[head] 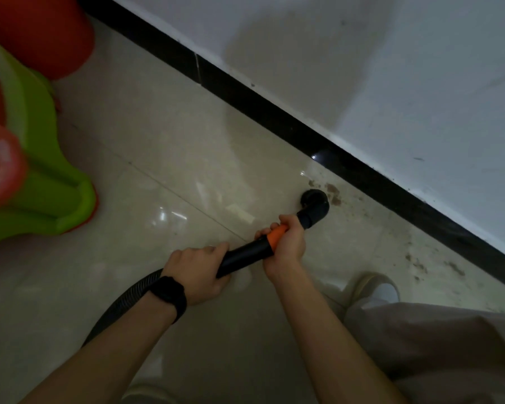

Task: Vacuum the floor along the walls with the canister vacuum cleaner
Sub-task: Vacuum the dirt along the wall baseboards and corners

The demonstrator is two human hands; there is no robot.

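A black vacuum tube [245,256] with an orange collar [275,237] runs up and to the right, ending in a bent black nozzle [314,204] that points down at the glossy beige tile floor [164,147]. My right hand [286,243] grips the tube at the orange collar. My left hand [200,271], a black watch on its wrist, grips the tube lower down, where the ribbed hose [123,304] begins. Brown dirt specks [333,193] lie beside the nozzle, close to the black baseboard [274,109] under the white wall [362,68].
Green and red plastic stools [41,170] are stacked at the left. My shoe [373,290] and beige trouser leg [420,345] stand at the lower right. More dirt [420,265] is scattered along the baseboard to the right.
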